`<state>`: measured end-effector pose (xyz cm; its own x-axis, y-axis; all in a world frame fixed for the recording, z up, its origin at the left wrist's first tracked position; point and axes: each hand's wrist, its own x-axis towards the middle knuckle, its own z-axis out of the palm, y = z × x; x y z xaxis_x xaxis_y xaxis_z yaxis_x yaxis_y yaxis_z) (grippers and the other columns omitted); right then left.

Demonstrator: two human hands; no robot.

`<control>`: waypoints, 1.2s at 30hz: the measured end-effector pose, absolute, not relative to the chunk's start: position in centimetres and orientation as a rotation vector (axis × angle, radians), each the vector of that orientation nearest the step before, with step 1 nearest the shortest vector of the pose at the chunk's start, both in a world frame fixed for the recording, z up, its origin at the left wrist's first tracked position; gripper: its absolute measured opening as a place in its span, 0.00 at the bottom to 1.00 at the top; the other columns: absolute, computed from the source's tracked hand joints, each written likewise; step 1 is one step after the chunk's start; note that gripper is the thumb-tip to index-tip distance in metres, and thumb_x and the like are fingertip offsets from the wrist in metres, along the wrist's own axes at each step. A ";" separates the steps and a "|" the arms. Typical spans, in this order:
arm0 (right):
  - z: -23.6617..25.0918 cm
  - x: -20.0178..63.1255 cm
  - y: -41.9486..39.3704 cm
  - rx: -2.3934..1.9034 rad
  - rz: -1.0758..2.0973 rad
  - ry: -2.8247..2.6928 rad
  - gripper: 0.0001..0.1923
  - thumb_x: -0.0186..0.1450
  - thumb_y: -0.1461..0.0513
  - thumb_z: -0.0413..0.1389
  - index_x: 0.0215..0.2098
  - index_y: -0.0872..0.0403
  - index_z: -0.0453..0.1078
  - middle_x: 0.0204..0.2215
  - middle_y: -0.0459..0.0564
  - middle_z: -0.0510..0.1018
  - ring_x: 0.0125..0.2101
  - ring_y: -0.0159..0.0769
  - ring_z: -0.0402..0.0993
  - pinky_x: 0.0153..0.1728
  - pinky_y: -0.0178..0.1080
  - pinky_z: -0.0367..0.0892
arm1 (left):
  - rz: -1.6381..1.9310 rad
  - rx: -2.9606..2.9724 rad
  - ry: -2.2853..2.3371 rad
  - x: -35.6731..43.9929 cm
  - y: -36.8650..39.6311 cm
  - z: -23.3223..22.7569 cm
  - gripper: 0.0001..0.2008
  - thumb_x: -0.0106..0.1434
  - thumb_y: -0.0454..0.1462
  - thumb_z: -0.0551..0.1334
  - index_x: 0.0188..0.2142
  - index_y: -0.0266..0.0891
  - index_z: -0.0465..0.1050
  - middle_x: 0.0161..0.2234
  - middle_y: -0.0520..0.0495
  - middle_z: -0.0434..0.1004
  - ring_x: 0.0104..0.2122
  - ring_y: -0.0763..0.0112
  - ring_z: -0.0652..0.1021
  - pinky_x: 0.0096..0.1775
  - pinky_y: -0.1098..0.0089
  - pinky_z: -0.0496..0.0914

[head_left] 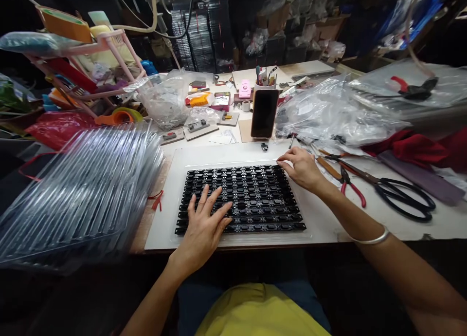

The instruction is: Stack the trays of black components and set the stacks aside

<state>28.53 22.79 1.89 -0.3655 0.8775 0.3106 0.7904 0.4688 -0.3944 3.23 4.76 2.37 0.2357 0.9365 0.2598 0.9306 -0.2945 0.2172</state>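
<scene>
A clear plastic tray (308, 234) lies flat on a white board at the table's front. It holds several rows of black strip-shaped parts (255, 199) with small connector-like blocks along them. My left hand (204, 224) rests over the left and middle rows, palm down, fingers spread and touching the parts. At the tray's far right corner is my right hand (301, 168), thumb and forefinger bent together in a pinch at the rim. The exact contact of those fingertips is hard to see. A small black piece (264, 146) sits just beyond the tray.
A tall stack of clear plastic trays (83, 195) stands on the left. To the right lie black-handled scissors (404, 197) and red-handled pliers (352, 185). A phone (264, 113) stands upright behind the tray. Clear plastic bags (335, 112) cover the back right.
</scene>
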 end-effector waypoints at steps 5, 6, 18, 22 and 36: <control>0.5 29.5 25.3 -1.386 0.337 -2.302 0.09 0.60 0.58 0.56 0.30 0.52 0.77 0.32 0.53 0.72 0.36 0.43 0.66 0.38 0.47 0.61 | 0.528 2.536 1.773 5.0 5.4 2.4 0.15 0.67 0.39 0.52 0.51 0.45 0.70 0.62 0.41 0.57 0.64 0.49 0.48 0.57 0.40 0.49; 0.3 29.4 25.4 -1.386 0.344 -2.305 0.08 0.61 0.58 0.56 0.30 0.52 0.77 0.33 0.53 0.72 0.37 0.43 0.65 0.39 0.47 0.61 | 0.531 2.545 1.781 5.3 5.6 2.4 0.15 0.67 0.40 0.52 0.50 0.44 0.70 0.62 0.40 0.58 0.64 0.48 0.49 0.57 0.40 0.49; -0.4 29.3 26.2 -1.340 0.431 -2.198 0.09 0.60 0.60 0.56 0.28 0.52 0.77 0.30 0.51 0.72 0.34 0.40 0.68 0.38 0.45 0.65 | 0.574 2.511 1.763 6.2 6.9 2.6 0.11 0.67 0.36 0.52 0.40 0.40 0.73 0.58 0.40 0.64 0.63 0.49 0.53 0.57 0.41 0.51; 0.5 29.5 25.3 -1.303 0.469 -2.117 0.12 0.63 0.58 0.52 0.30 0.53 0.76 0.29 0.51 0.73 0.33 0.38 0.69 0.36 0.42 0.66 | 0.603 2.536 1.763 6.2 7.4 2.5 0.11 0.66 0.33 0.52 0.38 0.39 0.73 0.56 0.39 0.66 0.62 0.50 0.56 0.57 0.42 0.52; 0.2 34.8 14.0 -1.343 0.549 -1.645 0.11 0.65 0.56 0.51 0.32 0.52 0.72 0.31 0.50 0.73 0.34 0.37 0.70 0.33 0.39 0.65 | 0.600 2.482 1.771 6.0 8.9 1.9 0.08 0.64 0.33 0.55 0.32 0.39 0.72 0.46 0.41 0.71 0.60 0.51 0.60 0.56 0.44 0.54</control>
<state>34.75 13.99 0.19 0.0103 0.9302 0.3669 0.5239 0.3075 -0.7943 6.02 8.95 1.94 0.2758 0.9167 0.2892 0.9036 -0.3498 0.2472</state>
